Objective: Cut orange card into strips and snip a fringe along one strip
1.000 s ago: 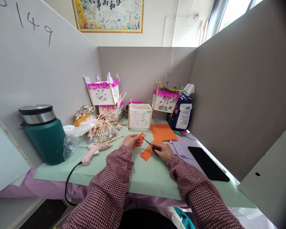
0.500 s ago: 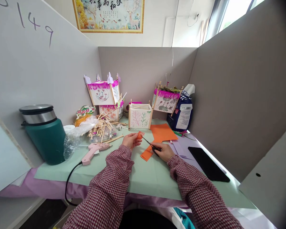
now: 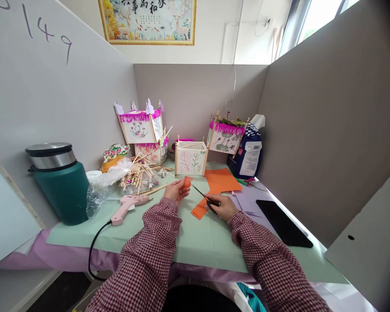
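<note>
In the head view my left hand (image 3: 177,191) pinches a small piece of orange paper (image 3: 187,181) whose upper edge is cut into a fringe. My right hand (image 3: 225,207) grips black-handled scissors (image 3: 212,204), their blades pointing up and left at the fringed piece. Whether the blade tips touch the paper is too small to tell. Under the scissors lies a folded orange paper strip (image 3: 199,211). A larger orange sheet (image 3: 225,180) rests behind my right hand. Beyond both hands stands a white paper lantern (image 3: 191,159) with wooden corner sticks and drawn plants.
At left are a pink glue gun (image 3: 130,205) with a black cord, a pile of wooden sticks (image 3: 139,172) and a green tumbler (image 3: 60,186). More lanterns (image 3: 139,128) stand at the back. A black flat slab (image 3: 283,223) lies right; grey partitions (image 3: 201,104) enclose the table.
My left hand has shifted slightly left with the fringed orange paper, away from the scissors. The right hand and scissors have hardly moved.
</note>
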`<action>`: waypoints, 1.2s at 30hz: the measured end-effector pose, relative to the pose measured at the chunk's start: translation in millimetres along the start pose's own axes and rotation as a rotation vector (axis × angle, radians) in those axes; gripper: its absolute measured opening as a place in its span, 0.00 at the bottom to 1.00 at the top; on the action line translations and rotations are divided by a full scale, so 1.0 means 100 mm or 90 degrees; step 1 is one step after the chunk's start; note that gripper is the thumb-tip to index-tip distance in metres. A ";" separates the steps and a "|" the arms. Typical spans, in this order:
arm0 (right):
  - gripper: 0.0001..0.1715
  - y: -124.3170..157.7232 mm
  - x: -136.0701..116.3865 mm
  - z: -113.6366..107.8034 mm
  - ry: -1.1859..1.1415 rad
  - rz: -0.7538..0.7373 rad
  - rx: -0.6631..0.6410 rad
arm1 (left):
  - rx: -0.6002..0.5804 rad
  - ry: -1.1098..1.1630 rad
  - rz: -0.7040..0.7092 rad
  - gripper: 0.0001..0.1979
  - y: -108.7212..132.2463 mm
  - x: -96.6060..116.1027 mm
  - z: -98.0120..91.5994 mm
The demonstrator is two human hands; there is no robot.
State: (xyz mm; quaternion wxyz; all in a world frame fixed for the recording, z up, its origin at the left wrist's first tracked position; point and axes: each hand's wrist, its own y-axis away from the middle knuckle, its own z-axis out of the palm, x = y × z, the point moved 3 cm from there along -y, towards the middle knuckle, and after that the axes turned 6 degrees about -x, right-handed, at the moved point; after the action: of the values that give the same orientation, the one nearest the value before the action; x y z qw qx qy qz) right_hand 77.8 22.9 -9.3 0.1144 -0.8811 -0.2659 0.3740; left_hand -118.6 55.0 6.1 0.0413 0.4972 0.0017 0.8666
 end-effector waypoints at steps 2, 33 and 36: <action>0.22 0.00 0.00 0.00 0.007 -0.002 0.001 | -0.008 -0.003 -0.007 0.06 0.01 0.00 0.01; 0.22 0.00 0.06 0.03 -0.032 -0.002 0.002 | -0.053 -0.050 -0.042 0.03 0.08 -0.01 0.08; 0.21 0.00 0.06 0.03 -0.033 -0.006 0.000 | -0.053 -0.055 -0.039 0.02 0.09 -0.01 0.09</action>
State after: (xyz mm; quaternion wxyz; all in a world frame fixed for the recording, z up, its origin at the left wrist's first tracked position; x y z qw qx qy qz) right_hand 78.6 26.2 -14.9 0.1092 -0.8701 -0.2726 0.3959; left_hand -111.3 46.1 10.5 0.0884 0.5315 -0.0206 0.8422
